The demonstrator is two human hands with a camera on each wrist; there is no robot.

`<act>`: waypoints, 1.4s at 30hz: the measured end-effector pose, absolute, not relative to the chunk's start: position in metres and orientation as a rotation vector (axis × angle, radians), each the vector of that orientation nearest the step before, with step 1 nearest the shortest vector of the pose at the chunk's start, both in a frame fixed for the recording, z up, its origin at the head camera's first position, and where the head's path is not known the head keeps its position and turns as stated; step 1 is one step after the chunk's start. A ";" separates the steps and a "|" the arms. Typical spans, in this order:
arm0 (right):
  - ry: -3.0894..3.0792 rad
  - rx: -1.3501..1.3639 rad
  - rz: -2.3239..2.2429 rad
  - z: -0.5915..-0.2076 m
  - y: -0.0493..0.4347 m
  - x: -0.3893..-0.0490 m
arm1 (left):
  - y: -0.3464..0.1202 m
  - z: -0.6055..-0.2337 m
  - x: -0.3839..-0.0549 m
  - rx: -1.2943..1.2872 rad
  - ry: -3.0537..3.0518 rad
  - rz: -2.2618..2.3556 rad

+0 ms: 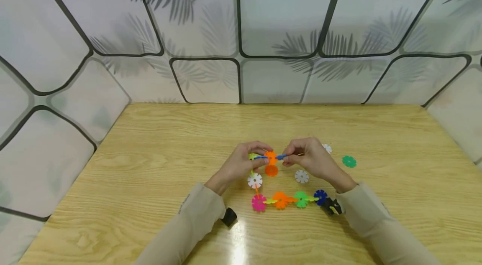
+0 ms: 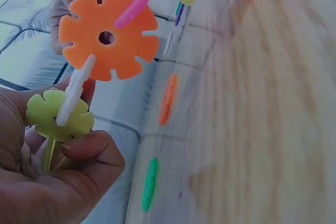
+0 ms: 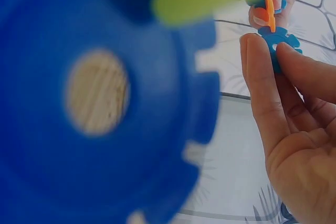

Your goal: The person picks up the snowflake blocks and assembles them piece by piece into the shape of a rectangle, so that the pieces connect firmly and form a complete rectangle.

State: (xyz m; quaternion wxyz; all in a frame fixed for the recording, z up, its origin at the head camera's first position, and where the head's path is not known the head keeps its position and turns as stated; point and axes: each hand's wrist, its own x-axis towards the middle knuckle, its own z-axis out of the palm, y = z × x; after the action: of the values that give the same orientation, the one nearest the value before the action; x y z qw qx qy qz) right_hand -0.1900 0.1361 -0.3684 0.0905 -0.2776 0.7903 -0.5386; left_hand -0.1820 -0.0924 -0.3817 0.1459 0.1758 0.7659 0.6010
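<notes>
My left hand (image 1: 244, 159) pinches one end of a string of notched plastic interlocking discs, by an upright orange disc (image 1: 270, 157) and a blue disc partly covered by fingers. Opposite, my right hand (image 1: 309, 157) pinches a blue disc (image 3: 278, 51) between thumb and fingertips; its edge meets the orange disc. In the left wrist view, a yellow-green disc (image 2: 46, 113) sits by the left fingers, joined through a white disc (image 2: 76, 93) to a larger-looking orange disc (image 2: 107, 56). The string runs down past a white disc (image 1: 255, 180) to a pink disc (image 1: 259, 202).
From the pink disc, the joined row goes right through orange (image 1: 280, 200), green (image 1: 301, 199) and dark blue (image 1: 320, 197) discs. Loose on the wooden table (image 1: 150, 152) lie an orange disc (image 1: 271, 170), a white disc (image 1: 301, 176) and a green disc (image 1: 349, 161). Black wrist cameras hang under both sleeves.
</notes>
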 end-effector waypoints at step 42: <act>2.864 -0.666 -1.091 -0.359 0.230 -0.214 | -0.104 -0.374 -0.177 0.521 2.335 1.425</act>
State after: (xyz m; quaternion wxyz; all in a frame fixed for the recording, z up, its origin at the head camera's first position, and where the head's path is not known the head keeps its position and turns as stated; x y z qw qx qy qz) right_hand -0.2145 0.2305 -0.3586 0.0027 -0.2124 0.9131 -0.3480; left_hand -0.1772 -0.1044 -0.3741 0.1778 0.1840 0.8252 0.5035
